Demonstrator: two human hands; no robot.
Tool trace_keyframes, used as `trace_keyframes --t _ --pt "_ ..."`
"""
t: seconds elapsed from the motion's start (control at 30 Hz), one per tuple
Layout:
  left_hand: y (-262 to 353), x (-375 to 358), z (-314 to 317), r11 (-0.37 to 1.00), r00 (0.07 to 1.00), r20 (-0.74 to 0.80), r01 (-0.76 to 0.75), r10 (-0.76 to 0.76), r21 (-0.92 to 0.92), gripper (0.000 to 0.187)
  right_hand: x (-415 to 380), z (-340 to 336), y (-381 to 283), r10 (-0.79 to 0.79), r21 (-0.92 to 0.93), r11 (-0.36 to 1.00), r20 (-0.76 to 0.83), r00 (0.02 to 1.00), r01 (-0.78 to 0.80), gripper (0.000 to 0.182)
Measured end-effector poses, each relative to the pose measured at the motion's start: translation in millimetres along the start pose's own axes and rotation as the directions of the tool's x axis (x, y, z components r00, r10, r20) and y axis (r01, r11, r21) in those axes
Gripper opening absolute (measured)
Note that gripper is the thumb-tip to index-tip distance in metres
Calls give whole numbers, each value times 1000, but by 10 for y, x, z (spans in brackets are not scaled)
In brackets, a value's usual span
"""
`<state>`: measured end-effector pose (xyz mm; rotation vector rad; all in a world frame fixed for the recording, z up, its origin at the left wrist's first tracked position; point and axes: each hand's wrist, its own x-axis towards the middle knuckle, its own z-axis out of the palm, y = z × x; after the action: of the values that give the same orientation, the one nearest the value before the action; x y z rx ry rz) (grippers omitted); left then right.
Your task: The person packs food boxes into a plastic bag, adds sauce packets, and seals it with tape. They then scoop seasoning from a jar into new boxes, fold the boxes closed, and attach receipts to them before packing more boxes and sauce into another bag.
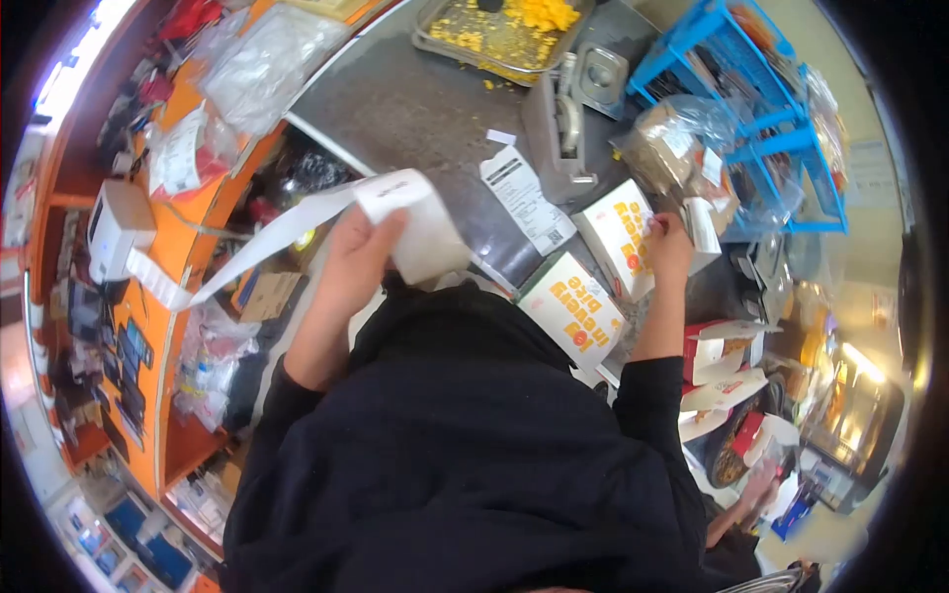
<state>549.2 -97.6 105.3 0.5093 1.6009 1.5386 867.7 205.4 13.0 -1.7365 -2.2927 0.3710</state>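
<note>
My left hand (358, 259) is closed on a long white paper receipt strip (427, 232), thumb on top. The strip curls over my fingers and trails left toward a white printer (121, 229). My right hand (672, 245) is pinched at the right side of a white carton (615, 229) with orange and yellow lettering; whatever is between its fingertips is too small to make out. A second carton (571, 311) with the same lettering lies nearer to me. Beside the cartons, a printed receipt (522, 198) rests flat on the dark counter (395, 109).
A metal tray (474, 61) with yellow food bits sits at the far edge. Blue plastic racks (791, 148) and a plastic-wrapped package (662, 143) stand right. An orange shelf (148, 395) runs along the left. Another person's hand (759, 489) is at open red-and-white boxes (727, 395).
</note>
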Motion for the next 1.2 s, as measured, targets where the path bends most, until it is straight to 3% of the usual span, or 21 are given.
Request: trace_keyframes --t 0.07,0.1,0.2,0.27,0.3,0.33,0.37,0.43,0.5,0.6,0.7,0.8,0.9,1.03,1.13,1.2 --pt "40 -66 64 997 991 115 -73 74 -9 26 56 29 61 -27 -43 999 -14 1000 26 23" --pt "50 -98 76 995 986 132 -100 100 -4 28 79 0 40 4 -92 996 60 998 1 28" --pt "75 -164 109 983 965 188 -179 182 -33 36 111 -40 -35 122 -368 928 176 977 -49 31" --pt "74 -223 121 969 945 219 -225 242 -103 42 -9 -160 -366 -40 -227 973 29 999 45 30" --pt "65 -251 78 985 954 246 -166 174 -53 48 -114 -234 -609 -104 -157 983 -52 993 95 30" --pt "75 -272 61 990 956 261 -139 136 -6 49 -243 -322 -940 -246 179 951 -49 968 251 26" --pt "101 -291 52 993 955 280 -113 97 44 50 -405 -408 -1292 -368 491 791 -95 925 365 23" --pt "96 -295 47 989 949 311 -97 57 114 52 -705 -508 -1821 -619 692 523 -94 780 497 20" --pt "34 -285 55 982 942 330 -113 57 152 53 -956 -705 -2324 -711 777 421 -38 702 468 22" --pt "33 -374 112 984 946 272 -178 176 -16 45 -1038 -585 -2523 -780 763 436 56 623 477 25" --pt "34 -377 -22 962 979 196 103 -54 -251 34 -1100 -487 -2531 -773 786 389 -7 635 481 23" --pt "36 -295 -15 982 992 31 126 -123 -137 37 -1210 -395 -2549 -757 717 411 -77 649 564 23" --pt "18 -296 82 996 995 -98 -3 -6 -87 34 -1244 -336 -2553 -773 643 396 -153 616 656 16" --pt "-177 -234 65 1000 984 -178 -29 30 6 31 -1228 -264 -2587 -769 685 454 -22 639 570 11" --pt "-89 -220 175 986 972 -232 -63 26 -153 31 -1215 -177 -2586 -782 644 458 -36 623 613 14" --pt "-61 -197 155 988 976 -217 -39 6 -146 31 -1232 -134 -2596 -778 641 448 -64 625 623 15"
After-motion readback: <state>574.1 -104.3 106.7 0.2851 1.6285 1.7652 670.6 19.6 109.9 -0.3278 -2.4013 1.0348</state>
